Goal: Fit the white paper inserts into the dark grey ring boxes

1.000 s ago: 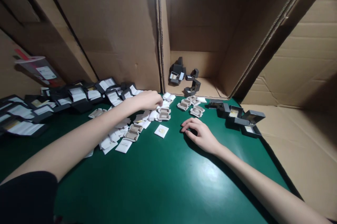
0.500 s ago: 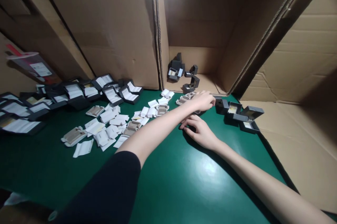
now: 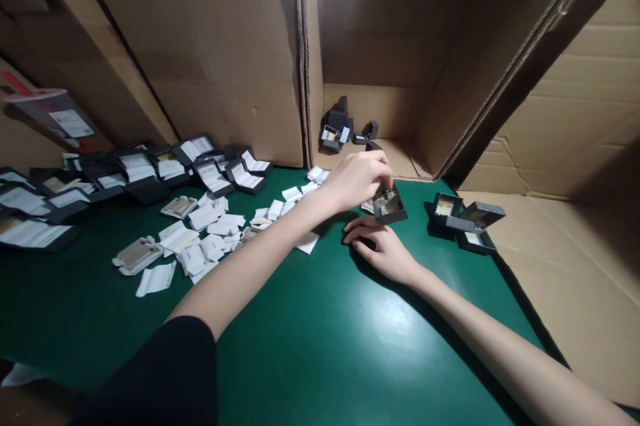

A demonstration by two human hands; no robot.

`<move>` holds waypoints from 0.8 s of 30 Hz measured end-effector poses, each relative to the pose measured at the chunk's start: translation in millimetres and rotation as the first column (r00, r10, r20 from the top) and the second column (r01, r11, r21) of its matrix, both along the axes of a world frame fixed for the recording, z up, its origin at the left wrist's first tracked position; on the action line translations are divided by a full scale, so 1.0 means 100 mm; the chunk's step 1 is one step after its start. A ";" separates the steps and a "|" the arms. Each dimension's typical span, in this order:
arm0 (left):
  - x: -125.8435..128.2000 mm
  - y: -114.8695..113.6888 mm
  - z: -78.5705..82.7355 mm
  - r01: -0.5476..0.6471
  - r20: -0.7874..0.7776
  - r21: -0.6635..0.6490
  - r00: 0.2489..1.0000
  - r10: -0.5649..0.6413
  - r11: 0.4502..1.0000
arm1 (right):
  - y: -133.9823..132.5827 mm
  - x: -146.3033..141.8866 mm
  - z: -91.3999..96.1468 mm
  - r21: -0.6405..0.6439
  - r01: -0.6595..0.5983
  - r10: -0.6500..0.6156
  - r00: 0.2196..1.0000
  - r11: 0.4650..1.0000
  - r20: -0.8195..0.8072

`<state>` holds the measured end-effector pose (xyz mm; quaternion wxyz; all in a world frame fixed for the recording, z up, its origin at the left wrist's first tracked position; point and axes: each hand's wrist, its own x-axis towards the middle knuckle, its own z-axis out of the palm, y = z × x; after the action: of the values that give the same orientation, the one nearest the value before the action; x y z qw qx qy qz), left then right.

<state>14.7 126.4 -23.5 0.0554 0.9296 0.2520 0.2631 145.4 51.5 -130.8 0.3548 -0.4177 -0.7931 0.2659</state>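
My left hand [image 3: 357, 181] is closed on a small black box [image 3: 391, 207], lifted over the green table with its hollow inside facing me. The fingertips reach into or over its upper edge; exactly how they grip is hidden. Just below, my right hand [image 3: 384, 251] rests on the table, fingers loosely bent and holding nothing. To the right stand two more open black boxes: a smaller one [image 3: 447, 208], and one with its lid up [image 3: 479, 239]. Left of my left hand lie white paper pieces [image 3: 223, 226], partly covered by my forearm.
Several open black boxes with white linings [image 3: 137, 169] line the table's back left. A cup with a red straw [image 3: 65, 119] stands behind them. More black boxes [image 3: 336, 129] sit inside a cardboard compartment [image 3: 385, 46]. Cardboard walls [image 3: 225, 59] enclose the back.
My left hand has drawn back to the left and now holds a black box. The dark box beside the right-hand group is gone from its spot. My right hand stays nearly still.
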 end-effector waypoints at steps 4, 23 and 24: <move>-0.41 -0.15 0.08 0.117 -0.151 -0.052 0.981 -0.124 0.992 | 0.03 0.03 0.02 -0.100 0.028 -0.041 0.991 0.995 -0.130; -0.91 -0.33 -0.64 -0.134 0.049 0.077 0.990 0.130 0.988 | 0.06 0.08 -0.06 -0.274 0.176 -0.283 0.862 0.945 -0.421; -0.95 -0.32 -0.67 -0.193 0.018 0.110 0.981 0.192 0.975 | 0.06 0.08 -0.06 -0.282 0.185 -0.298 0.847 0.942 -0.441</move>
<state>-79.9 94.1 -90.6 -0.0211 0.9016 0.3257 0.2840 153.1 57.9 -136.4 0.5193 -0.4741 -0.5859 0.4028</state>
